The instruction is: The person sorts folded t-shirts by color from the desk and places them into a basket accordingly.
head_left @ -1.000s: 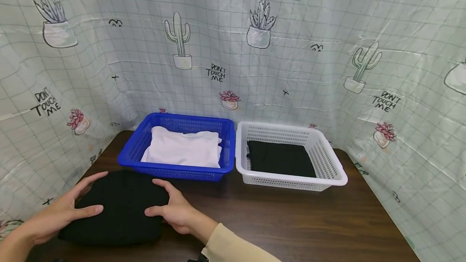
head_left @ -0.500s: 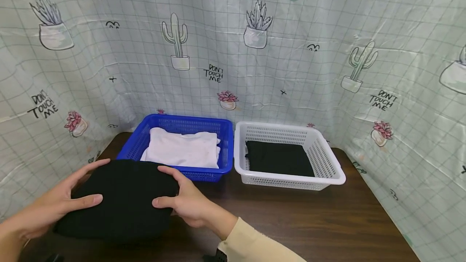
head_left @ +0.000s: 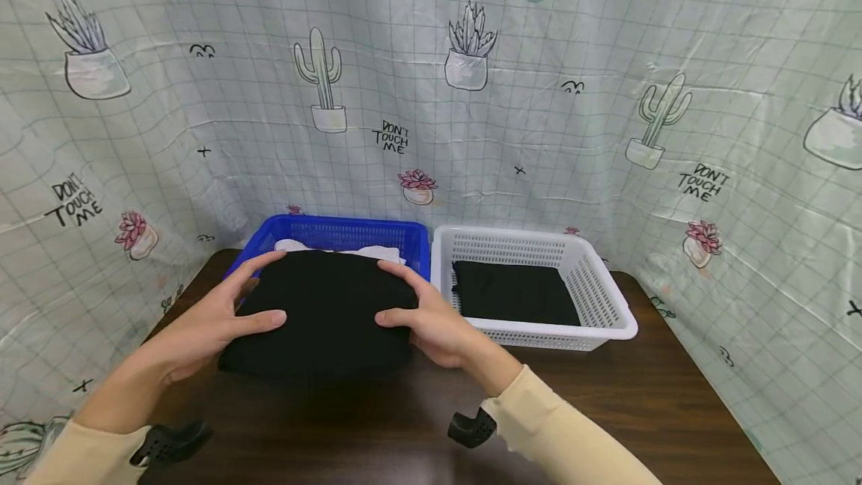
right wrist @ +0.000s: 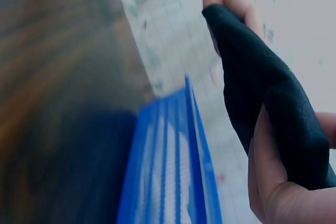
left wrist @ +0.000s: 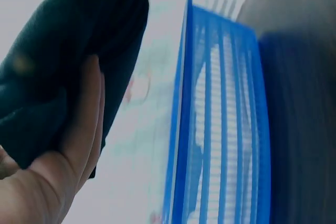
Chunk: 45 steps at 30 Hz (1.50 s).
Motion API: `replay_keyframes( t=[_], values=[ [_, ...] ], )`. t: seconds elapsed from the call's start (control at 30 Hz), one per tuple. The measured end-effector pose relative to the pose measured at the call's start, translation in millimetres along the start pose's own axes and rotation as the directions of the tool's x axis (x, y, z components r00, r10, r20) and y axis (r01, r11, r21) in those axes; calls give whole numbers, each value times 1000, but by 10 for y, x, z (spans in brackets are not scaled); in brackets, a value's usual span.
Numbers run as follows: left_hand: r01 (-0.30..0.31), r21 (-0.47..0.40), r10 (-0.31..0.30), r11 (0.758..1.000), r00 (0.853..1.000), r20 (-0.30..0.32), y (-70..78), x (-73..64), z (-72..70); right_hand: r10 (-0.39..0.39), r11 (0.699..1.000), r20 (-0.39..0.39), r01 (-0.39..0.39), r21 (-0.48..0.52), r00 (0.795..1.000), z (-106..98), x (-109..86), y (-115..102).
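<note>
Both hands carry a folded black garment (head_left: 323, 316) in the air, in front of the blue basket. At its left edge my left hand (head_left: 212, 320) grips it, thumb on top and fingers beneath or behind. My right hand (head_left: 434, 320) pinches the right edge in the same way. In the left wrist view the folded cloth (left wrist: 68, 51) hangs between thumb and fingers; the right wrist view shows the garment (right wrist: 268, 87) edge-on, raised above the basket's rim. Which kind of garment it is, I cannot tell.
Behind the held garment stands a blue basket (head_left: 411, 234) with folded white cloth (head_left: 380, 253), mostly hidden. Right of it, a white basket (head_left: 609, 305) holds folded black cloth (head_left: 515, 294). Both stand on a dark wooden table (head_left: 606, 395). A patterned curtain (head_left: 404, 58) encloses the back and sides.
Both hands have lifted the black garment off the table at the left and moved it right and upward. It now covers much of the blue basket from the head view.
</note>
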<state>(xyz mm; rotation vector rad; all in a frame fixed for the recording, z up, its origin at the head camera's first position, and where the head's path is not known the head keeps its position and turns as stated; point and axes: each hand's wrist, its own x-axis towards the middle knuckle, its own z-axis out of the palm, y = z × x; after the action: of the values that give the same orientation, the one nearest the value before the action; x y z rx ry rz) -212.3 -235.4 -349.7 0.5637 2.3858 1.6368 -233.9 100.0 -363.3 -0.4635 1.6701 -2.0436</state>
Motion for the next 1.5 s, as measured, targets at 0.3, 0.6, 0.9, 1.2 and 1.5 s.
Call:
replay_keyframes(
  t=[0.3,0.6,0.9,1.2,1.5],
  values=[
    [-9,-85,11,996,1000,28,212,756,586,-26,998,-97,19,-68,995,-826,-258,-279],
    [-7,-232,27,973,996,81,391,1418,1155,-11,979,-192,-29,-203,981,-1567,-521,-488],
    [-5,-264,35,965,994,108,461,1929,1682,-26,960,-263,-49,-277,964,-2192,-776,-531],
    [38,-245,-9,969,993,119,390,2323,2048,-18,952,-283,-70,-299,959,-2654,-851,-401],
    [88,-228,-63,970,991,118,300,2532,2303,-26,919,-371,-124,-374,928,-2921,-829,-165]
  ],
)
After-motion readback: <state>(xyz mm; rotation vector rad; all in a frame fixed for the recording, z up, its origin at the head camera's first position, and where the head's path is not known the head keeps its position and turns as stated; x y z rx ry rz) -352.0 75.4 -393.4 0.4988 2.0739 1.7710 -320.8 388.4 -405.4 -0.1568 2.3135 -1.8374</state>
